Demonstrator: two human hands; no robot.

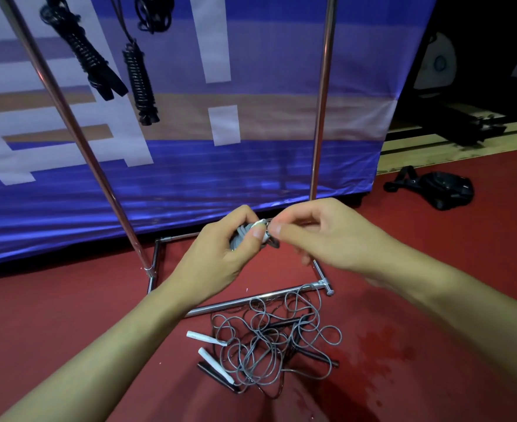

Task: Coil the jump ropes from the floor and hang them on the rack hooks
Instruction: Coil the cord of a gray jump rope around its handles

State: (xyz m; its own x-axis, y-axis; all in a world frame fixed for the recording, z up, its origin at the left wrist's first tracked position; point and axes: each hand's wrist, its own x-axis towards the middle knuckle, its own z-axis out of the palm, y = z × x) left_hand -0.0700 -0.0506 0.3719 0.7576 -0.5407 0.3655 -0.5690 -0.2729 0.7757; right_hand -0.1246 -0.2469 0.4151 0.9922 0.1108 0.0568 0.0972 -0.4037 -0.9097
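Hung on the rack (77, 138): we count three black bundles (139, 83). In hand: grey rope (241, 239), left hand (220, 257) gripping, right hand (321, 236) pinching its end. Outstanding: tangled ropes (269, 345) on the floor (68, 300).

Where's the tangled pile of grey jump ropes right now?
The tangled grey jump ropes lie on the red floor, lower centre, just before the chrome rack's base bar.
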